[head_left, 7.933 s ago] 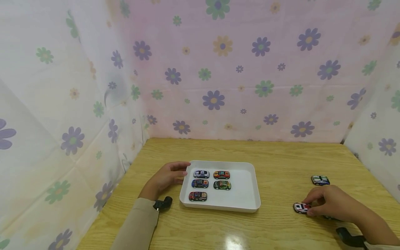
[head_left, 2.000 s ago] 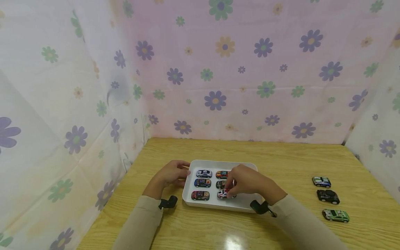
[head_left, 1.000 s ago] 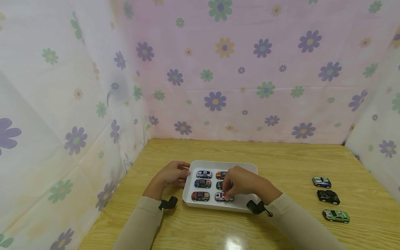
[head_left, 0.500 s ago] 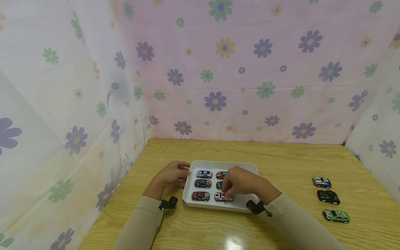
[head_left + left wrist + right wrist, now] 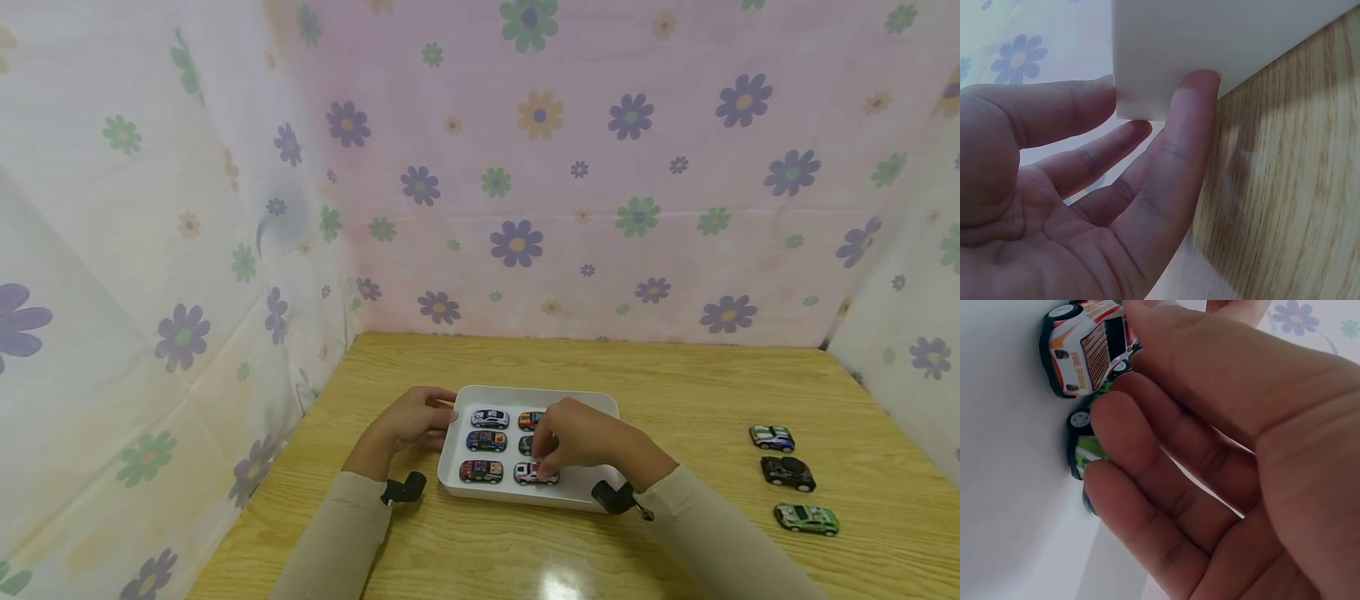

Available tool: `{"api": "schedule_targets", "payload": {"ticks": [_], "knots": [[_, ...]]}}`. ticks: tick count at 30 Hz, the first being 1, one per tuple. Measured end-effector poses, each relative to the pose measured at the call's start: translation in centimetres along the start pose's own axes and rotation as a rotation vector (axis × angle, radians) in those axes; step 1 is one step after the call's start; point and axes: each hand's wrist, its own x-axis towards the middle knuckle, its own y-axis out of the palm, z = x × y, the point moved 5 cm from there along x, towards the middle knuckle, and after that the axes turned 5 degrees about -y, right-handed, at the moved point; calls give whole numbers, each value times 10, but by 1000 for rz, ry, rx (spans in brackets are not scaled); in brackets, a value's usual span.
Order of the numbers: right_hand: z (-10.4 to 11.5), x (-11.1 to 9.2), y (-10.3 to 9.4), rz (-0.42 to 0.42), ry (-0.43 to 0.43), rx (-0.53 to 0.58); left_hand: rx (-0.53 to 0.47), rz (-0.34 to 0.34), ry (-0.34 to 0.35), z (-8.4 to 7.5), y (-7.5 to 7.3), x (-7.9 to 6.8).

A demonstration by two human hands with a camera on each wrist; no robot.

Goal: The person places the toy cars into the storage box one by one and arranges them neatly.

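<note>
A white-and-red toy car (image 5: 527, 473) stands on the floor of the white tray (image 5: 577, 502), at the front of the second column. Thumb and fingertips of my right hand (image 5: 581, 433) pinch it; in the right wrist view its end (image 5: 1079, 353) shows, with a green toy car (image 5: 1088, 450) behind the fingers. Left of it in the tray are a red-and-black car (image 5: 482, 472), a blue-and-black car (image 5: 487, 440) and a white car (image 5: 490, 418). My right hand partly covers an orange car (image 5: 529, 420) and the green one. My left hand (image 5: 408, 421) touches the tray's left side with loosely extended fingers.
On the table (image 5: 675, 383) to the right lie a white, green and blue car (image 5: 772, 437), a black car (image 5: 787, 472) and a green car (image 5: 806, 517). Flowered cloth (image 5: 585, 183) hangs behind and at both sides.
Over the earlier frames my right hand has brought the white-and-red car from the right side of the table into the tray. Lately the car has shifted slightly left. My left hand stays beside the tray.
</note>
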Motion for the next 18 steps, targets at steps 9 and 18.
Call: {"api": "schedule_targets", "payload": {"ticks": [9, 18], "knots": [[-5, -11, -11, -61, -56, -30, 2, -3, 0, 0, -1, 0], [-16, -38, -27, -120, -83, -25, 6, -3, -3, 1, 0, 0]]}}
